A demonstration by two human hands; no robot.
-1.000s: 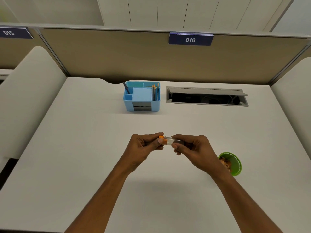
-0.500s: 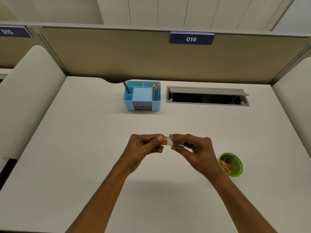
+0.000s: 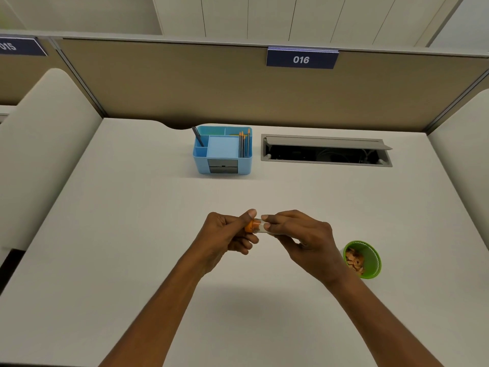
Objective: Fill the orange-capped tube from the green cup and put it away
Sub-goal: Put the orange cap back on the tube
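A small clear tube (image 3: 260, 227) with an orange cap (image 3: 249, 225) lies sideways between my hands, above the middle of the white desk. My left hand (image 3: 225, 234) pinches the cap end with thumb and fingers. My right hand (image 3: 299, 237) grips the clear body, most of which its fingers hide. The green cup (image 3: 366, 260) stands on the desk to the right of my right wrist and holds several small orange-brown pieces.
A blue desk organiser (image 3: 223, 151) with pencils and a pen stands at the back centre. Right of it is an open grey cable hatch (image 3: 326, 152). Padded dividers flank the white desk (image 3: 132, 234), and a tan partition closes the back.
My left fingers have shifted on the cap, so more of its orange shows. The right wrist has moved off the green cup, which now shows fully. The tube stays in place.
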